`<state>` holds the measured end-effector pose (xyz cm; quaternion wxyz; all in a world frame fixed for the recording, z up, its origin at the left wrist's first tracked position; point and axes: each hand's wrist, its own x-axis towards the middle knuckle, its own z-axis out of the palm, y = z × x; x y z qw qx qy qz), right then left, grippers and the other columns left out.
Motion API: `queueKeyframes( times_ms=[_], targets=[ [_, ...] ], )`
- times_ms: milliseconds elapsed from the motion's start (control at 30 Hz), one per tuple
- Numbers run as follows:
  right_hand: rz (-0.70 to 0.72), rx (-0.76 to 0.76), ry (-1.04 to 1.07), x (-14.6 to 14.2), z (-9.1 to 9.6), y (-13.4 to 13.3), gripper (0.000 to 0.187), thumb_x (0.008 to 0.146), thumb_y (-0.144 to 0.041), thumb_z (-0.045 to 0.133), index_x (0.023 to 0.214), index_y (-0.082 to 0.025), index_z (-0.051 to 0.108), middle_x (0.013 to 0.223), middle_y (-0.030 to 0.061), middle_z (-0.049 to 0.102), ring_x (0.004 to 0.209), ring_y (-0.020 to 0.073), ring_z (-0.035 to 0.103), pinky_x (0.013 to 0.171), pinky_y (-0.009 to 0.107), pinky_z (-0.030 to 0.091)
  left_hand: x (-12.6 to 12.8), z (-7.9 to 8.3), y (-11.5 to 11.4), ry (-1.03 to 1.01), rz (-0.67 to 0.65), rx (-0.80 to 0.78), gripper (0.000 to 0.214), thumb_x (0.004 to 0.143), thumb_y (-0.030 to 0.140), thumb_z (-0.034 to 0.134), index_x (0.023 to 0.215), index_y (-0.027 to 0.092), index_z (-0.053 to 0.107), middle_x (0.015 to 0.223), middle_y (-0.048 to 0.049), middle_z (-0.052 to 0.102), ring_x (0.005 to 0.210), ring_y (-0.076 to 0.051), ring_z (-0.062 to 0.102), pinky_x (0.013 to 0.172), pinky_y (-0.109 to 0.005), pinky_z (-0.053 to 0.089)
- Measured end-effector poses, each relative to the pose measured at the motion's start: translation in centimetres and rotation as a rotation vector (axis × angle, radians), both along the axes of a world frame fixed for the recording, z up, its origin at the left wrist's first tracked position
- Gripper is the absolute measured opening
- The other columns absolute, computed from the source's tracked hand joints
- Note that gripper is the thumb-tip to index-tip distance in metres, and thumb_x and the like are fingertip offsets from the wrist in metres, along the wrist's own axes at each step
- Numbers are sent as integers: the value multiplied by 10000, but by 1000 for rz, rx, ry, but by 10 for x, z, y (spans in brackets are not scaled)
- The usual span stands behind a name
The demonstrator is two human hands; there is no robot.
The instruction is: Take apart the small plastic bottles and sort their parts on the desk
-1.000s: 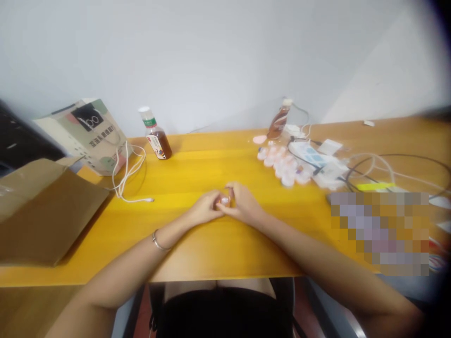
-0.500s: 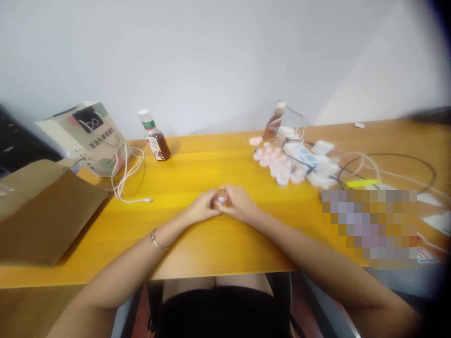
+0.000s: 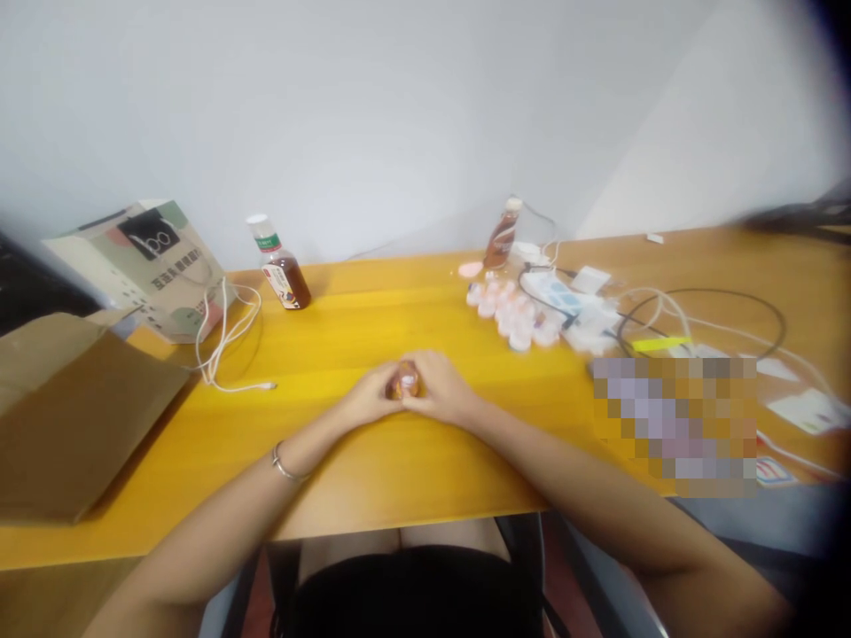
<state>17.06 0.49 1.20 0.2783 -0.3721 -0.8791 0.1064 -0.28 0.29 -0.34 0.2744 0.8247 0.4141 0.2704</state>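
Over the yellow wooden surface [image 3: 359,335], left hand [image 3: 368,396] and right hand [image 3: 442,390] curl fingers around a rounded orange-tinted object [image 3: 406,382]; handling seemingly needs steadiness.

Both arms [image 3: 565,483] reach forward and slant inward. The left hand [image 3: 367,396] and right hand [image 3: 442,390] meet in front, fingers [image 3: 422,361] curled. The thumbs [image 3: 418,405] seem to touch, but it's blurry.

Soft light washes a pale wall [image 3: 372,124] and yellow bench [image 3: 372,310]. Fine detail blurs; black shades the right edge.
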Motion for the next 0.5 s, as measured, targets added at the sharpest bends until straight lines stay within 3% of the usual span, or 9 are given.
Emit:
queueKeyframes(
  times_ms=[367,500],
  targets=[
    [-4,-25,11,-1,4,-3,305,710,-294,547,980,-160,498,944,81,574,854,212,524,744,334,393,1,1,0,-17,-13,-17,190,675,237,588,814,140,503,726,13,489,631,-105,424,584,-206,342],
    [-20,-1,7,-3,3,-4,393,685,-311,565,1033,-152,473,985,102,564,888,229,518,774,356,394,1,1,-1,-16,-15,-5,181,669,211,592,805,139,497,718,19,481,631,-102,428,581,-202,338]
  ],
)
